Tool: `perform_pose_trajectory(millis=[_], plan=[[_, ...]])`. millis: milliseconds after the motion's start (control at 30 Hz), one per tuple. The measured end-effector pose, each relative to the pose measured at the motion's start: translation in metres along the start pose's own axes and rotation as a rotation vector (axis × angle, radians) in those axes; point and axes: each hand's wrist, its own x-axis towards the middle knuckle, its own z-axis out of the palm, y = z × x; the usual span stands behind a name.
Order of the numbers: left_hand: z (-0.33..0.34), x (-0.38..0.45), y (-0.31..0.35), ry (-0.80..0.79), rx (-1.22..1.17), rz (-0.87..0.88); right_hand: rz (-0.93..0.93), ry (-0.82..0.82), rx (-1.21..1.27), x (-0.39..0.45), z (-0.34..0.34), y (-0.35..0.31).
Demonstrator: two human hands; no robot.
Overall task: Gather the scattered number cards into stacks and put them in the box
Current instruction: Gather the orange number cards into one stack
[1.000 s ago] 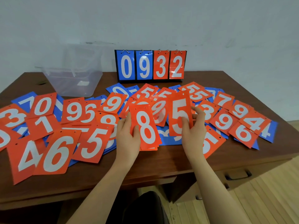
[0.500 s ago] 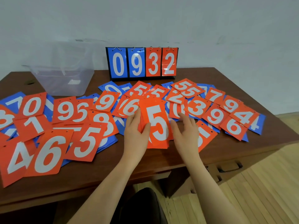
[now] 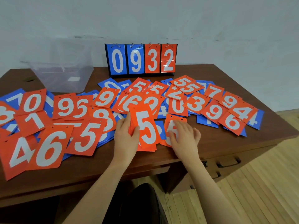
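Observation:
Many red and blue number cards (image 3: 53,149) lie scattered across the brown table (image 3: 226,147). My left hand (image 3: 126,136) grips a small stack of red cards (image 3: 145,130) with a 5 on top, held just above the table's front middle. My right hand (image 3: 184,138) lies flat, fingers spread, on a red card (image 3: 175,122) lying on the table just right of the stack. The clear plastic box (image 3: 63,75) stands at the back left, and I cannot see any cards in it.
A flip scoreboard (image 3: 140,59) reading 0932 stands at the table's back edge against the wall. Drawer handles (image 3: 228,163) show under the table's right front. Wooden floor lies to the right.
My right hand laid the red 5 onto the stack held by my left hand, covering the 8, then moved right and down onto another red card on the table.

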Motion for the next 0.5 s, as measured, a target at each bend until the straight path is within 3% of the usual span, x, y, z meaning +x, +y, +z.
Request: perform_pose_trajectory(millis=[67,133,500], plan=[[0.001,-0.001,0.000,-0.005,0.004,0.005,0.197,0.074,-0.032,-0.002,0.003,0.001],[0.002,-0.002,0.000,-0.008,0.006,0.011,0.323,0.034,-0.037,-0.001,0.004,0.000],[-0.005,0.002,-0.001,-0.003,0.031,0.000,0.398,-0.071,0.157,0.023,0.003,-0.006]])
